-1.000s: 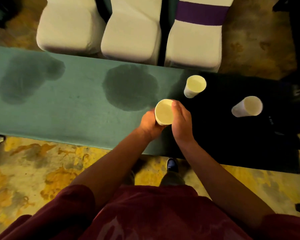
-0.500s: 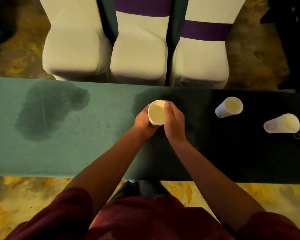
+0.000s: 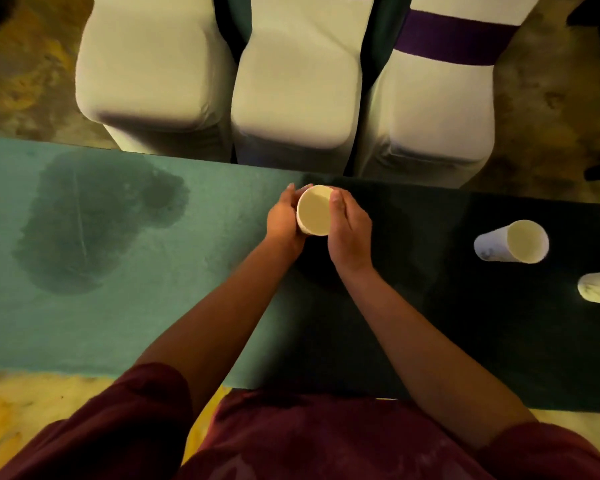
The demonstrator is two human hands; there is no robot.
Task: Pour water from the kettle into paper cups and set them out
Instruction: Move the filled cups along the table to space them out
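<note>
I have one view only, from the camera worn on the person's head, so no second view overlaps it. It looks steeply down and forward, almost from straight overhead. The maroon shirt [image 3: 291, 441] fills the bottom edge, very near the lens. The green table [image 3: 125, 327] runs across the middle band at arm's reach. Three covered chairs [image 3: 291, 95] sit beyond its far edge at the top. The wide lens bends the edges.
</note>
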